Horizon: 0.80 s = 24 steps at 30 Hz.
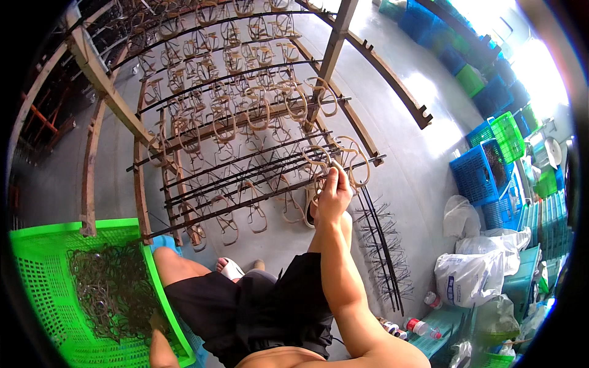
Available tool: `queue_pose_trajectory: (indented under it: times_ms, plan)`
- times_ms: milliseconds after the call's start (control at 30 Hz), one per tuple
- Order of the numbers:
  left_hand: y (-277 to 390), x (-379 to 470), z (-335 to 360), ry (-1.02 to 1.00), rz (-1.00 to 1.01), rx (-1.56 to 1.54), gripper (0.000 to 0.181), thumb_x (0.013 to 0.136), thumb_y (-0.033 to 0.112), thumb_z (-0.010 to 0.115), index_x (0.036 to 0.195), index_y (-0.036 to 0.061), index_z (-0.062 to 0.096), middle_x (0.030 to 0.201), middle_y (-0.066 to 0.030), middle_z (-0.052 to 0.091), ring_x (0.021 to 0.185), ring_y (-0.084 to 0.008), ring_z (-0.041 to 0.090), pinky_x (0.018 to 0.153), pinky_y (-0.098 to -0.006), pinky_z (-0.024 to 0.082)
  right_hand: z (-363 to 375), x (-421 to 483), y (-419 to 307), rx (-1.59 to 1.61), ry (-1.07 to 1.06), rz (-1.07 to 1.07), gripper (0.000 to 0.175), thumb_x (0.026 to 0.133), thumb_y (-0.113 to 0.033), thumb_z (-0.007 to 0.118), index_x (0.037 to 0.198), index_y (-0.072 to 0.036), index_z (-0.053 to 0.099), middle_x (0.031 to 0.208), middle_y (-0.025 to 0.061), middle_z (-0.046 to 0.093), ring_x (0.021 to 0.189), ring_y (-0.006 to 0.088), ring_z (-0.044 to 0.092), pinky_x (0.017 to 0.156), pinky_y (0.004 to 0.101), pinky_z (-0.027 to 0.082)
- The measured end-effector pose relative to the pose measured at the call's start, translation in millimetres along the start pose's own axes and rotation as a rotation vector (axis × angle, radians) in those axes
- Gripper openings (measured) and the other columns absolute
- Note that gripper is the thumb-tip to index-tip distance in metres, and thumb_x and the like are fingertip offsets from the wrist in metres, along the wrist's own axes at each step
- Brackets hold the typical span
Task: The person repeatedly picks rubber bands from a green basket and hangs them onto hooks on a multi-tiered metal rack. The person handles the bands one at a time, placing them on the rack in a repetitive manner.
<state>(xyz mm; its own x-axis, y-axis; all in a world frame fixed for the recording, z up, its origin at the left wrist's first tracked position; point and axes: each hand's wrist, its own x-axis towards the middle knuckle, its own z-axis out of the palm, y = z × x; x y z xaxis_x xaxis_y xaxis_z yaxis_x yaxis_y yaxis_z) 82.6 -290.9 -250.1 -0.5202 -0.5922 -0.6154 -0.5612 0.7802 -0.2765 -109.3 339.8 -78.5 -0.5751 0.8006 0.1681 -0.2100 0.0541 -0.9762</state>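
Observation:
My right hand (336, 195) is raised at the right end of a dark metal rod (257, 200), its thumb and fingers pinched together on a tan looped frame (360, 168). Another tan loop (315, 155) curves just left of the fingertips. At lower left, my left hand (159, 321) reaches into a bright green plastic crate (172, 317). Inside it lies a tangled heap of dark curved frames (112, 290). The fingers of that hand are dim against the heap, so their grip is unclear. More tan looped frames (256, 108) hang from the rods ahead.
A brown notched rack (110, 96) carries the rods. Bare rods with thin wire hooks (379, 248) extend on the floor at right. Beyond are blue crates (474, 172), white plastic bags (471, 276) and a bottle with a red label (421, 327). My knees are close to the rack.

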Motion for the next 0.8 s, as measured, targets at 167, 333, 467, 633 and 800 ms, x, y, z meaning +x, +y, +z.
queue_pose_trajectory:
  times_ms: [167, 333, 467, 633, 800]
  plan:
    - [-28, 6, 13, -0.088, 0.129, 0.027, 0.056, 0.082, 0.018, 0.056, 0.134, 0.0077, 0.038, 0.134, -0.024, 0.041, 0.122, -0.0367, 0.042, 0.102, -0.0403, 0.036, 9, -4, -35, 0.29, -0.039, 0.355, 0.016, 0.091, -0.016, 0.054, 0.093, -0.003, 0.064, 0.061, -0.0043, 0.047, 0.046, 0.004, 0.04, 0.039, 0.0197, 0.032]
    - [-83, 23, -29, 0.411, 0.4, -0.339, 0.039, 0.079, 0.008, 0.051, 0.117, 0.0012, 0.052, 0.111, -0.024, 0.058, 0.102, -0.0409, 0.056, 0.085, -0.043, 0.048, -13, -3, 1, -0.025, -0.135, -0.011, 0.02, 0.095, -0.02, 0.049, 0.112, -0.009, 0.051, 0.067, -0.0007, 0.05, 0.043, 0.0046, 0.036, 0.034, 0.0208, 0.029]
    - [-53, -42, -117, -0.052, 0.334, -1.108, 0.028, 0.071, -0.009, 0.052, 0.093, 0.0056, 0.042, 0.066, -0.0034, 0.045, 0.048, -0.0153, 0.05, 0.04, -0.0323, 0.05, -20, -1, 6, 0.034, -0.179, 0.018, 0.018, 0.096, -0.025, 0.047, 0.094, -0.008, 0.05, 0.059, -0.0016, 0.044, 0.044, 0.0055, 0.037, 0.037, 0.0209, 0.03]
    - [-64, -33, -91, 0.115, 0.357, -0.994, 0.027, 0.074, -0.007, 0.048, 0.094, 0.0104, 0.041, 0.067, -0.0047, 0.048, 0.041, -0.0156, 0.046, 0.029, -0.0298, 0.038, -12, 6, 6, 0.142, -0.207, 0.102, 0.026, 0.096, -0.029, 0.046, 0.076, -0.012, 0.052, 0.05, -0.0055, 0.038, 0.04, 0.0037, 0.031, 0.036, 0.019, 0.024]
    - [-24, -52, -112, 0.12, 0.288, -0.906, 0.019, 0.078, -0.005, 0.051, 0.094, 0.0045, 0.045, 0.07, -0.0068, 0.052, 0.053, -0.018, 0.054, 0.035, -0.0315, 0.045, -7, 8, -16, 0.116, -0.276, 0.215, 0.022, 0.095, -0.02, 0.049, 0.107, -0.007, 0.062, 0.054, -0.0064, 0.042, 0.045, 0.0009, 0.034, 0.04, 0.0174, 0.025]
